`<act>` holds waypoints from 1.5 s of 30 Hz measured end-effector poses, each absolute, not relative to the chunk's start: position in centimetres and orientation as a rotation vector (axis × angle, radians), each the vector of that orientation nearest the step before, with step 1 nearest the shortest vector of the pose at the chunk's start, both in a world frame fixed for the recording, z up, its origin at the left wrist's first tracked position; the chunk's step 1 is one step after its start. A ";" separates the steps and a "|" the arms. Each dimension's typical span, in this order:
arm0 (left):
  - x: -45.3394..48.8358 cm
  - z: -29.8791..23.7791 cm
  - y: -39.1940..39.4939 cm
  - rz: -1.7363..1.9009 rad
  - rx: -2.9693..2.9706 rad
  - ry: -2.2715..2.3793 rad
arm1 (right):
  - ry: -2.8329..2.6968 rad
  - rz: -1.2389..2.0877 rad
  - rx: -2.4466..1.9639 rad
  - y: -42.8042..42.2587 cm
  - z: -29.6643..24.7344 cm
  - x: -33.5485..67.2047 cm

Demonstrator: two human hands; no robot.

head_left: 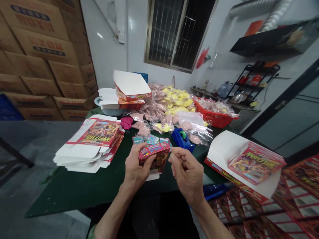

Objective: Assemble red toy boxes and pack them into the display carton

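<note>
My left hand is closed around a small red and pink printed box, held above the near edge of the dark green table. My right hand hovers just right of the box with its fingers curled in a pinch near the box's top right corner; what it pinches is too small to see. A few small blue cards lie on the table just behind the box. A blue tape dispenser stands behind my right hand.
A stack of flat unfolded cartons lies at left. An open display carton with a finished box sits at right. Bagged pink and yellow items and a red basket fill the back. Cardboard boxes are stacked at far left.
</note>
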State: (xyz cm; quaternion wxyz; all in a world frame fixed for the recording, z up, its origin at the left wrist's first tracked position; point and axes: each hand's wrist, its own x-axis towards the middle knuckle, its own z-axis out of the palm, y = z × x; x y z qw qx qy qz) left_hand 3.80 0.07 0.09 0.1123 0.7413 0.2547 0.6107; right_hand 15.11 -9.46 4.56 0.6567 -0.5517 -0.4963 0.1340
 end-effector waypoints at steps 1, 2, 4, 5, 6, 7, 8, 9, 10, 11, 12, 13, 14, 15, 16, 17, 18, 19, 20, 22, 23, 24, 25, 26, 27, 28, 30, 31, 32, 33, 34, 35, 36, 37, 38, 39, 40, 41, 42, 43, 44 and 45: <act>3.8 0.0 0.1 1.800 2.172 0.747 | -1.089 0.404 -1.203 -9.2 4.6 14.8; 3.8 0.0 0.2 1.803 2.169 0.747 | -1.063 0.490 -1.155 -9.0 4.6 14.5; 3.8 -0.1 0.3 1.793 2.164 0.740 | -1.048 0.597 -1.083 -8.8 4.6 14.2; 3.8 -0.1 0.4 1.783 2.163 0.733 | -1.060 0.617 -1.064 -8.7 4.6 14.1; 3.7 -0.1 0.4 1.773 2.161 0.725 | -1.081 0.629 -1.057 -8.7 4.6 14.0; 3.7 -0.1 0.4 1.764 2.159 0.721 | -1.108 0.634 -1.061 -8.8 4.7 14.0; 3.7 -0.1 0.5 1.754 2.158 0.719 | -1.137 0.627 -1.075 -8.9 4.7 14.0; 3.6 -0.2 0.5 1.742 2.157 0.718 | -1.163 0.599 -1.102 -9.0 4.8 14.1; 3.6 -0.2 0.5 1.733 2.155 0.718 | -1.185 0.545 -1.138 -9.2 4.9 14.1; 3.6 -0.2 0.5 1.725 2.153 0.718 | -1.199 0.471 -1.180 -9.3 5.0 14.2; 3.6 -0.2 0.5 1.716 2.151 0.715 | -1.205 0.388 -1.216 -9.4 5.1 14.3; 3.6 -0.2 0.6 1.710 2.148 0.713 | -1.208 0.315 -1.240 -9.4 5.1 14.4; 3.6 -0.2 0.6 1.708 2.145 0.712 | -1.208 0.264 -1.253 -9.4 5.1 14.5; 3.6 -0.2 0.6 1.709 2.142 0.712 | -1.201 0.241 -1.256 -9.4 5.1 14.6; 3.6 -0.2 0.6 1.710 2.140 0.713 | -1.189 0.245 -1.255 -9.4 5.1 14.6; 3.6 -0.3 0.6 1.712 2.140 0.713 | -1.176 0.268 -1.254 -9.3 5.1 14.6; 3.6 -0.3 0.6 1.713 2.141 0.714 | -1.156 0.303 -1.251 -9.2 5.1 14.6; 3.6 -0.3 0.6 1.713 2.142 0.716 | -1.133 0.351 -1.247 -9.1 5.1 14.5; 3.7 -0.3 0.6 1.712 2.145 0.718 | -1.107 0.409 -1.234 -9.0 5.2 14.3; 3.7 -0.3 0.5 1.715 2.146 0.730 | -1.055 0.540 -1.183 -8.9 5.3 14.0; 3.7 -0.3 0.5 1.719 2.147 0.736 | -1.025 0.600 -1.154 -8.8 5.3 13.9; 3.6 -0.3 0.5 1.725 2.147 0.743 | -0.996 0.648 -1.128 -8.6 5.3 13.8; 3.6 -0.3 0.4 1.734 2.148 0.749 | -0.970 0.682 -1.104 -8.5 5.2 13.7; 3.6 -0.3 0.4 1.743 2.151 0.755 | -0.945 0.704 -1.085 -8.3 5.1 13.7; 3.6 -0.3 0.4 1.750 2.156 0.760 | -0.924 0.724 -1.070 -8.1 4.9 13.7; 3.6 -0.3 0.4 1.753 2.161 0.764 | -0.907 0.744 -1.056 -7.9 4.8 13.7; 3.6 -0.3 0.4 1.758 2.168 0.765 | -0.874 0.772 -1.030 -7.4 4.4 13.7; 3.6 -0.3 0.5 1.759 2.171 0.763 | -0.855 0.779 -1.020 -7.2 4.3 13.7; 3.6 -0.3 0.5 1.759 2.172 0.761 | -0.834 0.786 -1.011 -7.0 4.2 13.6; 3.6 -0.3 0.4 1.761 2.173 0.758 | -0.814 0.793 -1.004 -6.8 4.2 13.6; 3.6 -0.3 0.4 1.760 2.177 0.754 | -0.795 0.800 -1.000 -6.6 4.1 13.5; 3.6 -0.3 0.4 1.759 2.181 0.749 | -0.779 0.807 -0.998 -6.5 4.1 13.4; 3.5 -0.3 0.4 1.755 2.183 0.745 | -0.767 0.816 -0.998 -6.5 4.1 13.4; 3.5 -0.3 0.4 1.746 2.184 0.734 | -0.757 0.823 -1.000 -6.4 4.1 13.3; 3.4 -0.2 0.4 1.736 2.186 0.716 | -0.748 0.827 -1.006 -6.4 4.2 13.2; 3.4 -0.2 0.5 1.723 2.188 0.688 | -0.739 0.830 -1.015 -6.4 4.2 13.2; 3.3 -0.1 0.5 1.713 2.192 0.653 | -0.731 0.833 -1.024 -6.4 4.1 13.2; 3.2 0.0 0.5 1.703 2.199 0.618 | -0.723 0.836 -1.031 -6.4 4.1 13.2; 3.2 0.0 0.6 1.694 2.209 0.587 | -0.715 0.838 -1.037 -6.4 4.1 13.2; 3.2 0.1 0.6 1.691 2.221 0.564 | -0.708 0.839 -1.038 -6.4 4.1 13.2; 3.1 0.1 0.7 1.690 2.235 0.550 | -0.706 0.841 -1.036 -6.4 4.1 13.2; 3.1 0.1 0.7 1.687 2.251 0.545 | -0.704 0.842 -1.034 -6.4 4.1 13.2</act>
